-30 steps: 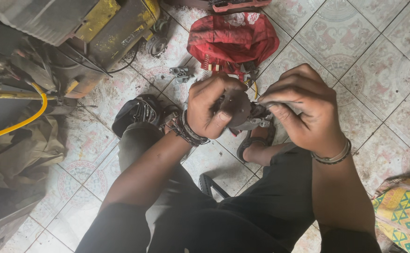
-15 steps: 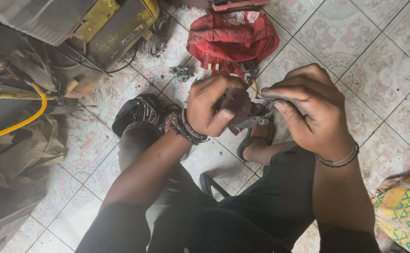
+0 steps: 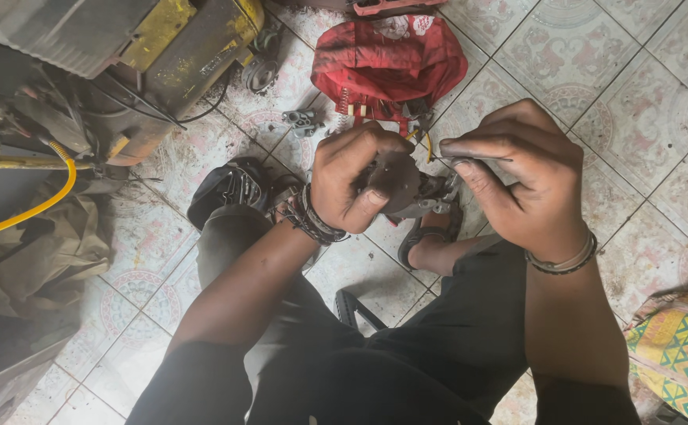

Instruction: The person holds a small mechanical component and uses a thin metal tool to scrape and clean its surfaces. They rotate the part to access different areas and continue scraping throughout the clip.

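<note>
My left hand (image 3: 355,177) grips a small dark metal engine part (image 3: 407,189) in front of me, thumb pressed on its rounded face. My right hand (image 3: 517,177), grimy with grease, pinches a thin wire or pin (image 3: 477,159) between thumb and forefinger, its tip right at the right side of the part. Both wrists wear bracelets. I sit low with my knees apart, one sandalled foot (image 3: 426,236) showing under the hands.
A red cloth bag (image 3: 387,59) with small tools lies on the patterned tile floor beyond the hands. A yellow and grey machine (image 3: 163,47) and a yellow hose (image 3: 37,205) are at left. A dark shoe (image 3: 230,189) sits by my left knee; a colourful woven mat (image 3: 678,358) is at right.
The right hand has drawn slightly right and up from the part, now showing the thin wire held level. The left hand keeps its grip on the part.
</note>
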